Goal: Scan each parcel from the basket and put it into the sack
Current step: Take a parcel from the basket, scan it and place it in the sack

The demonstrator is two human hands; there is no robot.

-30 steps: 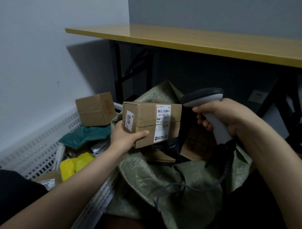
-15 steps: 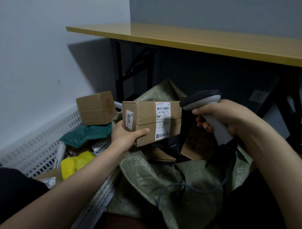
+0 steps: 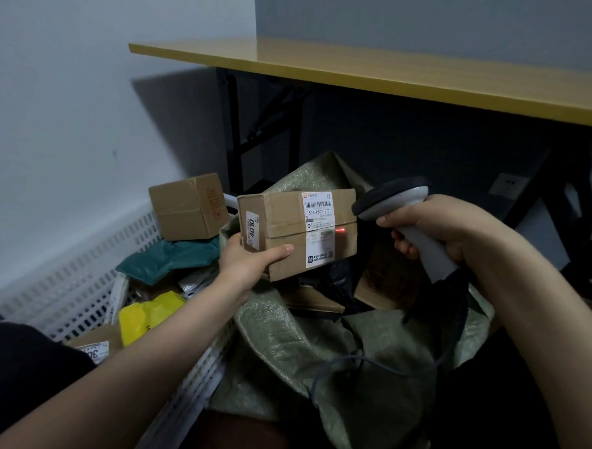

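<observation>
Your left hand (image 3: 252, 261) grips the cardboard parcel (image 3: 281, 221) at its lower left corner, thumb across the front, holding it over the open green sack (image 3: 292, 342) beside the white basket (image 3: 72, 282). Its label (image 3: 318, 230) reads "507-P802 T70" under a barcode, and a side sticker (image 3: 252, 227) reads "4010". Your right hand (image 3: 439, 229) is curled round the grey scanner (image 3: 394, 200), whose red dot (image 3: 340, 229) sits at the label's right edge.
</observation>
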